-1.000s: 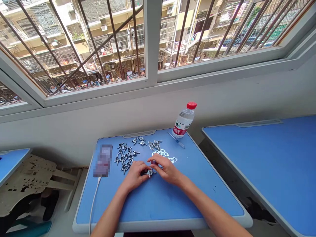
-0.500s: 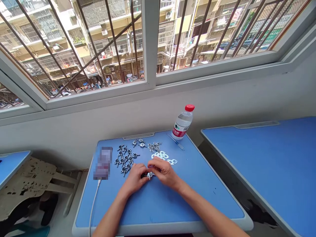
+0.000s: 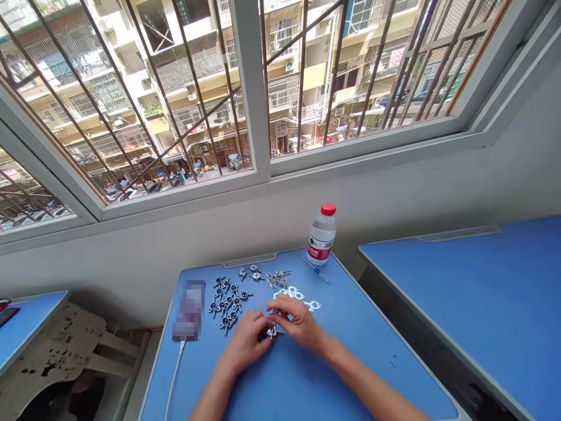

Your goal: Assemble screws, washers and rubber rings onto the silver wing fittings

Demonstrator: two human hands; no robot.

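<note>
On the small blue desk (image 3: 307, 374) my left hand (image 3: 245, 345) and my right hand (image 3: 300, 321) meet over a small metal part (image 3: 272, 332). Both hands have their fingers pinched on it, the left from the left side, the right from above. Behind my left hand lies a group of several dark assembled metal pieces (image 3: 225, 295). Behind my right hand lie several flat white-silver plates (image 3: 298, 295) and a small heap of thin metal pins (image 3: 276, 278).
A water bottle with a red cap (image 3: 322, 237) stands at the desk's far right corner, a thin clear tool (image 3: 316, 269) beside it. A phone (image 3: 189, 310) on a white cable lies at the left. Another blue desk (image 3: 473, 292) stands to the right, and the window wall behind.
The view has tilted up, so the desk and hands sit lower in the picture. My hands stay together on the small part; the right fingers have closed a little further over it.
</note>
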